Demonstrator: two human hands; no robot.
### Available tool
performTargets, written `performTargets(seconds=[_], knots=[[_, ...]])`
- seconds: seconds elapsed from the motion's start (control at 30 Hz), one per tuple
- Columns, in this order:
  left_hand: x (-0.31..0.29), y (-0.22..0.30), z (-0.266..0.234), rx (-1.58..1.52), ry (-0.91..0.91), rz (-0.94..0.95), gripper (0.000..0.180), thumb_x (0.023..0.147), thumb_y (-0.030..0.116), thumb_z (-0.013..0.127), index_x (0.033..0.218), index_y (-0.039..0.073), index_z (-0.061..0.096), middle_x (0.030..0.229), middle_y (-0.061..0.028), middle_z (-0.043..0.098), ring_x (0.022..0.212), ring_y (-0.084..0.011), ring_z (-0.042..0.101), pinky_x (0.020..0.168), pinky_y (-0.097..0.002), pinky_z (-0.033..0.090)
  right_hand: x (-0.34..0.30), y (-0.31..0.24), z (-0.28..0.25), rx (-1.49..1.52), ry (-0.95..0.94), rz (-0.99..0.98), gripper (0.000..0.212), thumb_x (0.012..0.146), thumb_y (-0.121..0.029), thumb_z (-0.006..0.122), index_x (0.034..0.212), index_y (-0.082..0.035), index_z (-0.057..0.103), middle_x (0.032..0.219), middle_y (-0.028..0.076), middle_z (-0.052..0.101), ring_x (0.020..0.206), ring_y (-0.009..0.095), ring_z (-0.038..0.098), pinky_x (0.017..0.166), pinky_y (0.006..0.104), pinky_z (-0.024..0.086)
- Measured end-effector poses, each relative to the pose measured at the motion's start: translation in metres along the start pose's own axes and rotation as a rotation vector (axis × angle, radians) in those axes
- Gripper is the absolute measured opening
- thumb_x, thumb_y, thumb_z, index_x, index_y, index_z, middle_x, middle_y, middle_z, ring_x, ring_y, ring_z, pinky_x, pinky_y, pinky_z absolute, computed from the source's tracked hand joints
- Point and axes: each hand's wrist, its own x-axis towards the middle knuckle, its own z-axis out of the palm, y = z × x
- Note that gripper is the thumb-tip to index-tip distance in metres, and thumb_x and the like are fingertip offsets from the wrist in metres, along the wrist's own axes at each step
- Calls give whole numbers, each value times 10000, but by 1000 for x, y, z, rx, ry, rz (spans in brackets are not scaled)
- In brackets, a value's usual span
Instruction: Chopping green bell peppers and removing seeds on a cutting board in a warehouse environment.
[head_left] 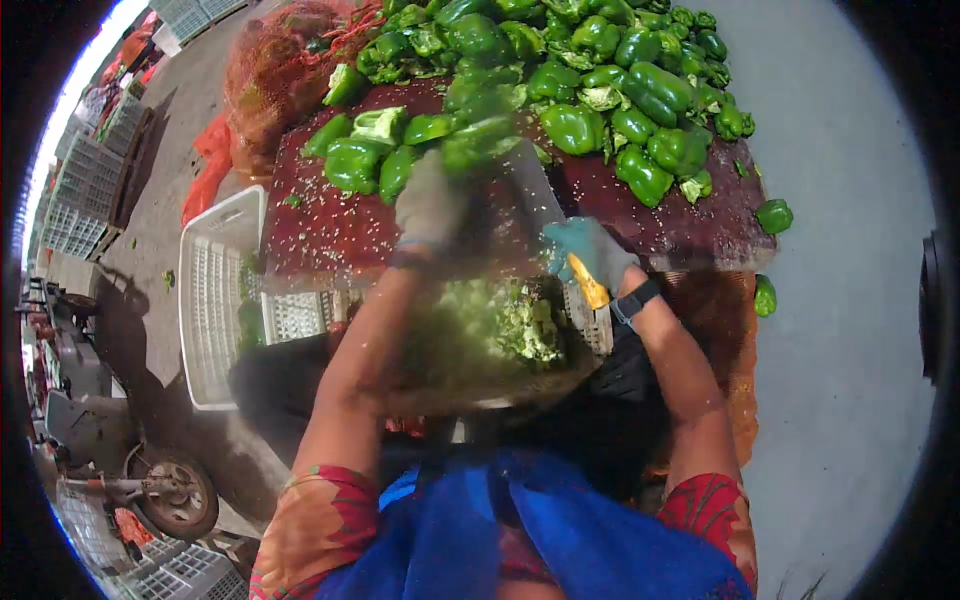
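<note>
Peppers (575, 130) lie on the table (330, 235) before you, most toward the back. A net bag (265, 90) sits by the table's back left corner. Below your table's front edge, scraps (530, 325) lie in a tub (592, 325). A basket (215, 300) stands left.

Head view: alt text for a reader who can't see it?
A person's gloved right hand grips a yellow-handled knife; the blurred, gloved left hand is at green peppers on a dark red tabletop. More peppers are heaped beyond; a white crate sits at left.
</note>
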Motion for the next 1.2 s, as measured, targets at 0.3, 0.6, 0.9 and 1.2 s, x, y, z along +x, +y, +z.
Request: performTargets(seconds=[0.3,0.6,0.9,1.2], knots=[[21,115,64,99,223,713,571,812,290,684,1301,73,486,1311,-181,514,1208,-349,504,954,-448,460,-28,-17,-63,476,484,-437,270,956,-315,578,951,-47,616,686,50,615,558,114,581,484,239,464],[88,174,103,263,143,627,698,685,413,794,1227,82,505,1207,-158,538,1171,-358,486,955,-477,456,-61,-19,-88,601,721,-391,283,954,-346,577,975,-68,623,699,54,620,552,117,571,503,256,476],[44,139,58,-94,-407,546,931,659,502,740,1375,-19,451,1296,-262,550,1195,-377,550,996,-443,449,-50,3,-90,496,616,-364,260,954,-314,592,907,-58,603,678,60,621,537,99,562,484,245,454],[29,109,60,-342,-98,577,662,795,366,720,1322,20,519,1186,-215,638,1084,-351,623,927,-418,486,-47,10,-55,212,558,-131,252,951,-313,617,933,-61,613,645,9,590,521,74,545,462,228,416]])
